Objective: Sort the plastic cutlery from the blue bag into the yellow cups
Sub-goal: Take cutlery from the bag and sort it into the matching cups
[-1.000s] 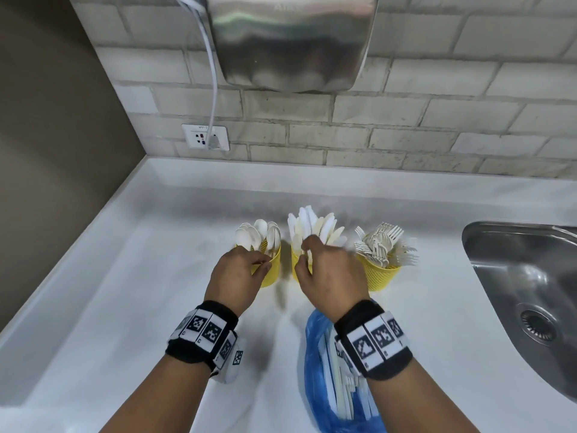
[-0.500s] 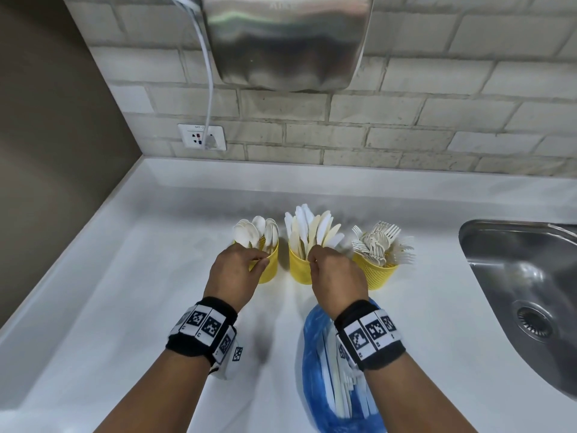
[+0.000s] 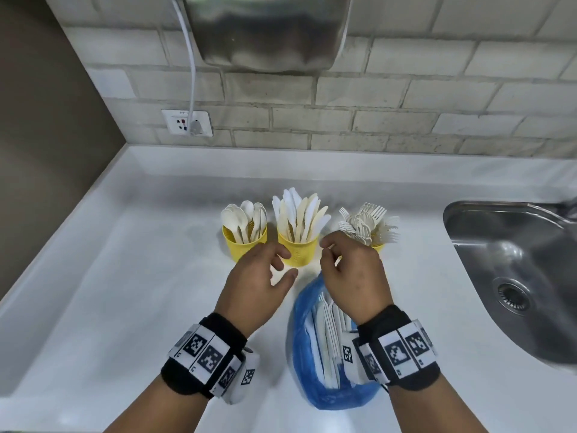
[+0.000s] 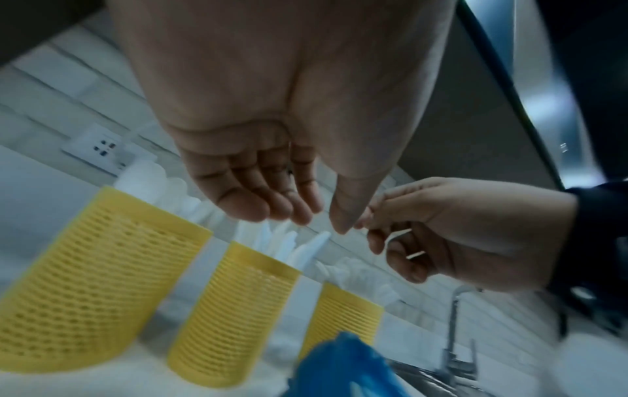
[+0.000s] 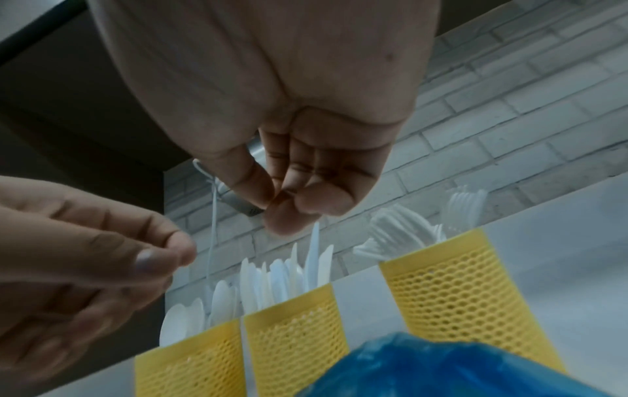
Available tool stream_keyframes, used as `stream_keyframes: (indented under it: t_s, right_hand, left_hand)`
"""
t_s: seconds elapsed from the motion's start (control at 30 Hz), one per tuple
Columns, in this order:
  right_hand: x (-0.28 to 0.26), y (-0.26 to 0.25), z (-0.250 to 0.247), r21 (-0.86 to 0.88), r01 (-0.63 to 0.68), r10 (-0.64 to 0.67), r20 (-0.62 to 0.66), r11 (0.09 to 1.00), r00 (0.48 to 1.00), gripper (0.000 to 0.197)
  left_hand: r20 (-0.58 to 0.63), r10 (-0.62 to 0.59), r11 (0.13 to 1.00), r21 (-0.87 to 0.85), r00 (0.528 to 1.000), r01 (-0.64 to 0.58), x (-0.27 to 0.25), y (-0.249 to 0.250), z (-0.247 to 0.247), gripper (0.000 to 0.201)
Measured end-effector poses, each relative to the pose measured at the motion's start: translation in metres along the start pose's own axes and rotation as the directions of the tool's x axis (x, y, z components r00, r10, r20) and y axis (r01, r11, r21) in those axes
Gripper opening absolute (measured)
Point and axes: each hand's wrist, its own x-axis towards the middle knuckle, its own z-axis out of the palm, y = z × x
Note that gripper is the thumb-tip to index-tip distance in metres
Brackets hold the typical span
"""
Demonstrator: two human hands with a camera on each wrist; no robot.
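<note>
Three yellow mesh cups stand in a row on the counter: the spoon cup (image 3: 243, 243) on the left, the knife cup (image 3: 298, 253) in the middle, and the fork cup (image 3: 378, 246) on the right, partly hidden behind my right hand. The blue bag (image 3: 301, 354) lies just in front of them with white cutlery (image 3: 327, 332) still inside. My left hand (image 3: 285, 264) hovers before the spoon and knife cups with relaxed, empty fingers. My right hand (image 3: 331, 254) hangs over the bag's mouth. Its fingers are curled against the thumb (image 5: 289, 212), and nothing shows in them.
A steel sink (image 3: 512, 276) is sunk into the counter at the right. A brick wall with a socket (image 3: 187, 123) and a steel hand dryer (image 3: 265, 29) stands behind the cups. A brown wall borders the white counter (image 3: 125, 292) on the left.
Both hands have drawn back toward me from the cups. The left hand let go of the spoon cup, and the right hand left the knife cup.
</note>
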Motion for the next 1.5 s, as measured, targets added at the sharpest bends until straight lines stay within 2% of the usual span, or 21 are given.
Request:
stream_keyframes:
  t_s: [0.1,0.17,0.23,0.3,0.37,0.47,0.5,0.57,0.63,0.7,0.77,0.87,0.97,1.07,1.13,1.23,1.3,1.4,1.47,1.5]
  right_hand:
    - [-0.006,0.006,-0.015,0.035,-0.039,0.041,-0.056,0.999,0.998,0.014]
    - [-0.011,0.014,-0.025,0.066,-0.085,0.089,-0.058,0.994,0.994,0.016]
    - [-0.015,0.021,-0.033,0.099,-0.110,0.115,-0.041,0.989,0.993,0.017]
    - [-0.023,0.024,-0.033,0.104,-0.112,0.109,0.028,0.988,0.994,0.016]
    - [-0.036,0.024,-0.025,0.103,-0.110,0.094,0.150,0.989,0.984,0.015]
    - [-0.059,0.023,-0.007,0.084,-0.067,0.034,0.342,0.994,0.939,0.013]
    - [-0.065,0.024,-0.001,0.051,-0.046,0.021,0.408,0.998,0.913,0.015]
    - [-0.069,0.030,0.007,-0.078,-0.007,0.047,0.523,0.997,0.851,0.024]
    - [-0.069,0.036,0.009,-0.250,0.045,0.112,0.579,0.967,0.808,0.025]
    - [-0.068,0.041,0.010,-0.377,0.100,0.154,0.586,0.921,0.796,0.025]
    - [-0.069,0.043,0.011,-0.433,0.126,0.178,0.595,0.893,0.783,0.026]
    - [-0.079,0.052,0.008,-0.458,0.140,0.214,0.637,0.878,0.741,0.038]
    - [-0.094,0.067,-0.001,-0.447,0.110,0.257,0.679,0.887,0.687,0.054]
    - [-0.093,0.081,-0.012,-0.415,0.088,0.259,0.704,0.906,0.662,0.058]
    - [-0.093,0.088,-0.019,-0.412,0.115,0.255,0.735,0.904,0.629,0.063]
    - [-0.099,0.095,-0.028,-0.411,0.193,0.233,0.779,0.891,0.581,0.065]
    - [-0.103,0.099,-0.031,-0.374,0.155,0.223,0.784,0.914,0.579,0.065]
    - [-0.105,0.104,-0.036,-0.320,-0.024,0.264,0.737,0.947,0.622,0.064]
    - [-0.100,0.106,-0.038,-0.312,-0.124,0.316,0.698,0.942,0.643,0.067]
    - [-0.097,0.106,-0.038,-0.307,-0.168,0.340,0.681,0.937,0.648,0.070]
  left_hand:
    - [0.222,0.028,0.997,-0.070,0.975,-0.012,-0.012,0.012,0.007,0.014]
    - [0.375,0.035,0.997,-0.077,0.927,-0.007,-0.016,0.013,0.013,0.010]
    - [0.474,0.041,0.999,-0.025,0.879,-0.033,-0.015,0.012,0.016,0.009]
    - [0.523,0.001,0.997,0.069,0.852,-0.044,-0.014,0.010,0.016,0.014]
    - [0.553,-0.070,0.983,0.179,0.830,-0.036,-0.016,0.004,0.017,0.020]
    - [0.613,-0.200,0.953,0.302,0.765,0.008,-0.027,-0.008,0.019,0.026]
    - [0.614,-0.230,0.945,0.326,0.755,0.023,-0.030,-0.013,0.021,0.027]
    - [0.565,-0.286,0.934,0.346,0.774,0.092,-0.030,-0.022,0.027,0.028]
    - [0.469,-0.359,0.910,0.367,0.807,0.191,-0.030,-0.030,0.038,0.049]
    - [0.383,-0.425,0.885,0.366,0.820,0.288,-0.029,-0.034,0.051,0.071]
    - [0.325,-0.465,0.875,0.314,0.824,0.370,-0.029,-0.031,0.062,0.082]
    - [0.287,-0.517,0.846,0.312,0.806,0.432,-0.032,-0.017,0.085,0.090]
    - [0.278,-0.588,0.798,0.353,0.760,0.488,-0.035,0.000,0.108,0.098]
    - [0.283,-0.624,0.774,0.352,0.728,0.527,-0.022,0.010,0.123,0.109]
    - [0.277,-0.632,0.766,0.367,0.724,0.528,-0.015,0.011,0.134,0.114]
    - [0.273,-0.653,0.734,0.458,0.707,0.501,-0.012,0.011,0.151,0.112]
    - [0.285,-0.677,0.706,0.514,0.679,0.488,-0.014,0.016,0.155,0.109]
    - [0.299,-0.724,0.665,0.543,0.622,0.513,-0.018,0.027,0.158,0.100]
    - [0.278,-0.735,0.647,0.559,0.618,0.518,-0.019,0.041,0.157,0.100]
    - [0.260,-0.731,0.644,0.567,0.631,0.513,-0.021,0.048,0.156,0.099]
